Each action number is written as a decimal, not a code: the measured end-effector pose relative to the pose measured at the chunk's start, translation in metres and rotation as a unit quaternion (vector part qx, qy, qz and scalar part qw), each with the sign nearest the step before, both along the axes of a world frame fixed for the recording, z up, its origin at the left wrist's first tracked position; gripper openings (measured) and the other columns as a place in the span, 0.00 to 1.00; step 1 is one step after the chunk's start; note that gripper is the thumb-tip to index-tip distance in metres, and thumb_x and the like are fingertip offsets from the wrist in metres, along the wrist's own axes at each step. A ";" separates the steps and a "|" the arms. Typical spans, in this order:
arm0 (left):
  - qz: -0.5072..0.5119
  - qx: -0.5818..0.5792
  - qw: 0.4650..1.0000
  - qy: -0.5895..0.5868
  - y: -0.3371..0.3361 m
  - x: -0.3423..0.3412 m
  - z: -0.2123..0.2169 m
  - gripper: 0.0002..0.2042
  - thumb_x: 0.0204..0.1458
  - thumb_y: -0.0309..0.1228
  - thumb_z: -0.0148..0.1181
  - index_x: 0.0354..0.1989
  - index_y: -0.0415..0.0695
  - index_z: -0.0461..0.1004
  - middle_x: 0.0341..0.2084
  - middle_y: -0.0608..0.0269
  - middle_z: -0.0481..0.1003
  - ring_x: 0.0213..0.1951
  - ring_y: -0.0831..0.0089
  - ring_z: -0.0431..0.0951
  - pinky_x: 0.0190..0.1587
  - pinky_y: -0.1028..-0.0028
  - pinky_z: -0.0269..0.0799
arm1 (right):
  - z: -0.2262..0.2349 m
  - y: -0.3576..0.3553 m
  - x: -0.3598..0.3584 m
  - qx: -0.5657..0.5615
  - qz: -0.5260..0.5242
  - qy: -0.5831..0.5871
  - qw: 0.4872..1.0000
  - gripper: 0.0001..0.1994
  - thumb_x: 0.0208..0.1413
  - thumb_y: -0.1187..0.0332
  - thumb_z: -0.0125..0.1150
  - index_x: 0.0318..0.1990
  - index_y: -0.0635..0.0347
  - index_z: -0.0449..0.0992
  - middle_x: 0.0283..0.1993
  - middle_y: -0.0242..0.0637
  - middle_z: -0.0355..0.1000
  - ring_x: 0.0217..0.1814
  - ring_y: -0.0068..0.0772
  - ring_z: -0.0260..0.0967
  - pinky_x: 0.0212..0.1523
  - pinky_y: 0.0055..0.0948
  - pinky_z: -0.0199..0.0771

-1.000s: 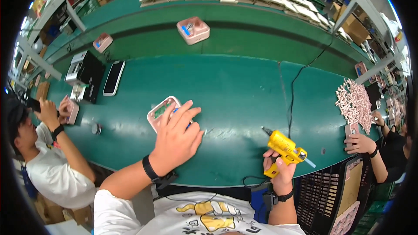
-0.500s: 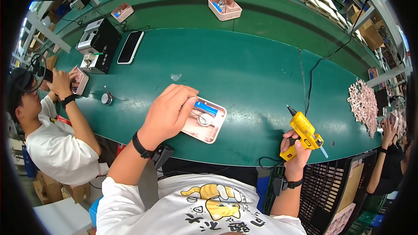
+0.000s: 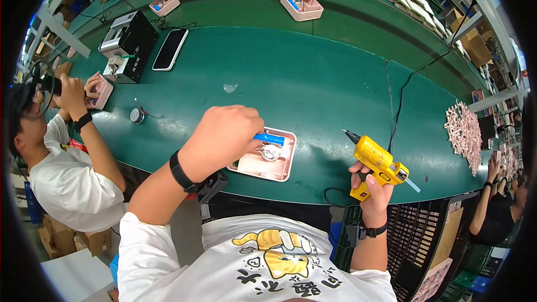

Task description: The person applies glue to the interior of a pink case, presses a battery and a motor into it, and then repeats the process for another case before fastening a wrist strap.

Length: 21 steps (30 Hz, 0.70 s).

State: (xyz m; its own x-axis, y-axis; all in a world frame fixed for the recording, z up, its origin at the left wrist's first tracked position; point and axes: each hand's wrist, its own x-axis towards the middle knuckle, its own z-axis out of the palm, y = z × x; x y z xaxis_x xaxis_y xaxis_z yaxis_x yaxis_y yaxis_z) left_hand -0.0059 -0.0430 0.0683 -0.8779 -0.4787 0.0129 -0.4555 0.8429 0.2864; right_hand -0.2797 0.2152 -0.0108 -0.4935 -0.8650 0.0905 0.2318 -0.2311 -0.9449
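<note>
1. The left hand (image 3: 226,134) is bent over the left part of the pink case (image 3: 256,166); its fingertips are hidden, so I cannot tell if they grasp something.
2. This case lies on the green table (image 3: 330,89), in front of the person, with its open side up.
3. Inside it, the blue battery (image 3: 272,139) shows near the far wall, and one end goes behind the left hand. The silver disc (image 3: 271,152) is just beside the battery.
4. The right hand (image 3: 373,185) is closed firmly around the handle of the yellow glue gun (image 3: 376,155). The nozzle points to the far left, and a pale stick (image 3: 413,185) comes out at the back.
5. Farther to the left are a round part (image 3: 137,115) with wires, a phone (image 3: 170,50) and a black machine (image 3: 141,45).
6. At the right side, there is a pile of pink pieces (image 3: 463,134).
</note>
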 end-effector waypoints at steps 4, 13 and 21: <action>-0.021 -0.014 1.000 -0.012 -0.003 -0.003 -0.005 0.11 0.49 0.35 0.80 0.39 0.46 0.88 0.37 0.65 0.86 0.41 0.59 0.86 0.43 0.60 0.82 | 0.006 -0.010 0.004 -0.004 0.050 0.006 0.999 0.18 0.66 0.68 0.66 0.60 0.64 0.75 0.55 0.51 0.81 0.46 0.36 0.81 0.42 0.28 0.79; -0.037 0.052 0.985 0.159 0.008 0.013 -0.027 0.10 0.53 0.30 0.79 0.42 0.43 0.87 0.42 0.60 0.88 0.45 0.62 0.88 0.48 0.66 0.85 | 0.038 -0.027 0.030 0.063 0.095 0.042 0.993 0.17 0.66 0.67 0.68 0.58 0.64 0.77 0.49 0.51 0.83 0.39 0.29 0.79 0.41 0.26 0.80; 0.209 0.298 0.786 0.499 0.047 0.010 -0.082 0.11 0.72 0.24 0.63 0.57 0.35 0.72 0.51 0.48 0.86 0.51 0.71 0.86 0.54 0.71 0.81 | 0.064 -0.063 0.049 0.172 0.186 0.186 0.949 0.19 0.71 0.65 0.67 0.62 0.68 0.80 0.48 0.43 0.86 0.44 0.28 0.82 0.45 0.30 0.83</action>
State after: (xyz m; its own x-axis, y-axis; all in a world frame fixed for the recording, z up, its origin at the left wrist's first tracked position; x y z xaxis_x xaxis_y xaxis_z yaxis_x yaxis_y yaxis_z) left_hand 0.0043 0.0041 -0.0138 -0.3370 -0.9051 0.2593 0.0451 0.2595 0.9647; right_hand -0.2305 0.1519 0.0530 -0.1372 -0.9833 -0.1198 -0.1280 0.1376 -0.9822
